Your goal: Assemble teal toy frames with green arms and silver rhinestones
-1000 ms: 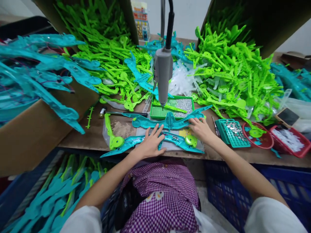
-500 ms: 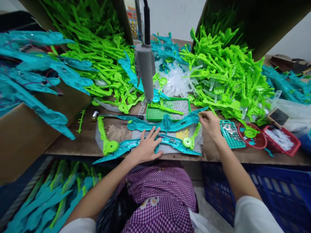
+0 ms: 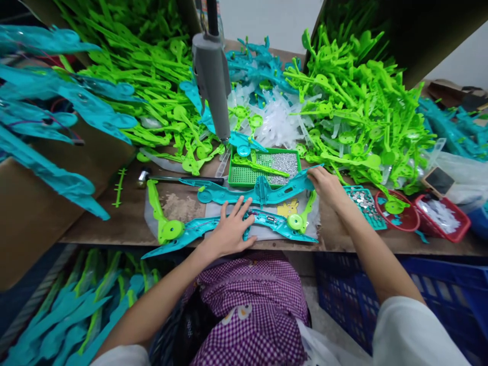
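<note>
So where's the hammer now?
In the head view, the hammer lies left of centre on the bench, just left of the bright green tray.

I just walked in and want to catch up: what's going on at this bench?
A person sits at the bench with two long blue pieces in front of them. Their left hand lies, fingers spread, on the nearer blue piece, which has a green arm near each end. Their right hand is at the right end of the farther blue piece. Behind that is a green tray with small silver pieces; a grey tool hangs above the bench.
</note>
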The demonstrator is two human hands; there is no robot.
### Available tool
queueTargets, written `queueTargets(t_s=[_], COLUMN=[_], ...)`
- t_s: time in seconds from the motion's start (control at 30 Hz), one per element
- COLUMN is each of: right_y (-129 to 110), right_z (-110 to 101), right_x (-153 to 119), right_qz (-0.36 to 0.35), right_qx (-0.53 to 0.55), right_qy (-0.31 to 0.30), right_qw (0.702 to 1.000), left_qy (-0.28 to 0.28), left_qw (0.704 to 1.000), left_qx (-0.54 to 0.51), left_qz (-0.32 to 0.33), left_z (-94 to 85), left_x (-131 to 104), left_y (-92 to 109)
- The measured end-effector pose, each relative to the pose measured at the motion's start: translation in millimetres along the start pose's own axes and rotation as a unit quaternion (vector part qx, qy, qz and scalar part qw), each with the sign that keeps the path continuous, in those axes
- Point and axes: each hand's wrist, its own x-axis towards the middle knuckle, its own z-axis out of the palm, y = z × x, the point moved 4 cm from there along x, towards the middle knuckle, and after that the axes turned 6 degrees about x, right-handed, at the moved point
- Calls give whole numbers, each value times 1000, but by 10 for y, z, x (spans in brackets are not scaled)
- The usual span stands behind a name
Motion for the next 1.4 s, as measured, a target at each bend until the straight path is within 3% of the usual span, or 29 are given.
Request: queueTargets(t_s=[0.13,0.43,0.6,0.67,0.83,0.97,1.1,1.17,1.27,1.4], right_y=[82,97,99,132,61,-359,-1078,-1246,-1234,-1140], right_z=[34,55,37,-18,-323,-547,-214,16,258,365], right_x=[66,184,111,46,-143,-91,122,192,232,169], right_qz=[-4,-30,19,46,40,33,-154,-200,-199,-216], right_qx=[52,56,176,227,262,210,91,15,-64,-89], right_qy=[8,-69,7,22,-29,50,-63,-94,-96,-86], right_qw=[999,996,984,972,964,976,982,975,973,968], left_qy=[-2,11,6,1,13,25,22,19,28,58], left_qw=[1000,1000,1000,1000,1000,1000,1000,1000,999,997], left_qx=[0,0,17,21,20,0,8,14,25,40], left_qz=[-5,-11,-21,-16,-12,-15,-16,-16,-12,-41], left_z=[-11,24,39,43,59,71,49,37,38,85], left_x=[-7,-23,-49,-52,-51,-48,-62,-77,-116,-204], left_y=[1,0,6,5,5,18,31,38,75,148])
